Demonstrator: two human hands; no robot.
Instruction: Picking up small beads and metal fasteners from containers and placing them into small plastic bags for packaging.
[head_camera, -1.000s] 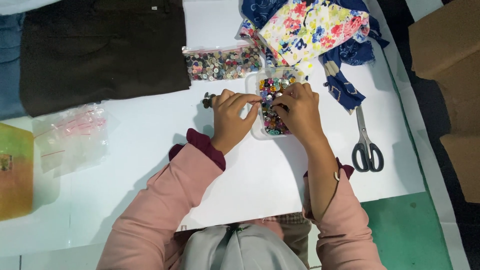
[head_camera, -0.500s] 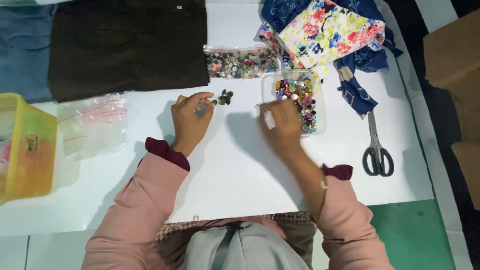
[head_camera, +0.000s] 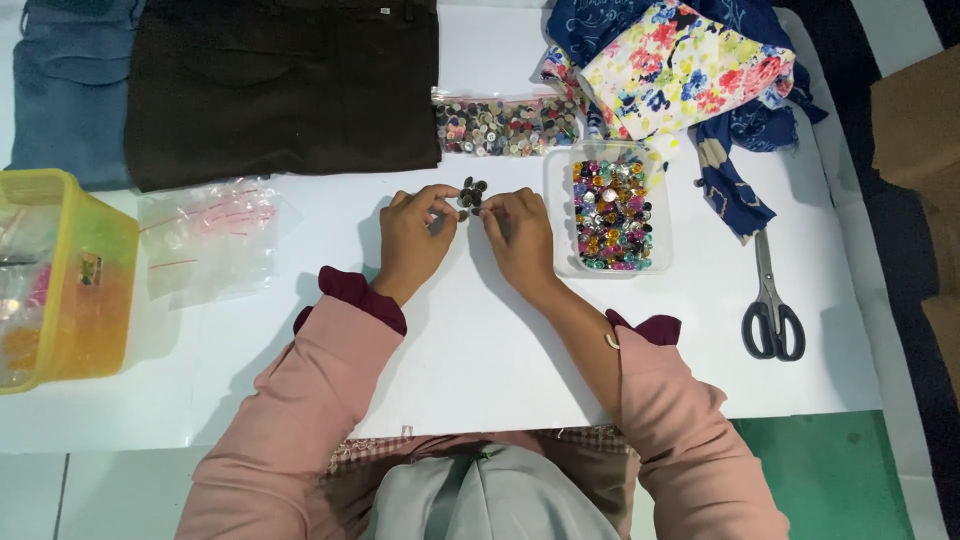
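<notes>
Here, in the head view, both hands met over a small cluster of dark buttons (head_camera: 471, 193) lying on the white desk (head_camera: 480, 350), just above the middle of the picture. The left hand (head_camera: 415, 240) had its fingers drawn narrow, the tips touching the cluster from its nine o'clock side. The right hand (head_camera: 520, 235) was pinched in the same way at the cluster's three o'clock side. Whether either hand had lifted a button clear of the desk could not be told.

As a judgement, sorting such small pieces went best with light fingertip pinches, one button at a time, keeping the heap tight so nothing rolled away.

At three o'clock from the hands, just beside the right hand, a clear plastic box (head_camera: 558, 215) stood open and was filled with bright, many-coloured gem buttons. At twelve o'clock a clear bag (head_camera: 505, 125) lay flat, packed with mixed pale and dark buttons. At nine o'clock, near the left hand, some clear plastic bags (head_camera: 210, 240) with red seal lines looked empty. Farther out at nine o'clock a yellow plastic tub (head_camera: 95, 290) held things too blurred to name.

Scissors (head_camera: 770, 305) lay well apart at four o'clock. Dark brown cloth (head_camera: 285, 85), blue cloth (head_camera: 70, 90) and flowered cloth (head_camera: 680, 65) lay folded along the far edge.
</notes>
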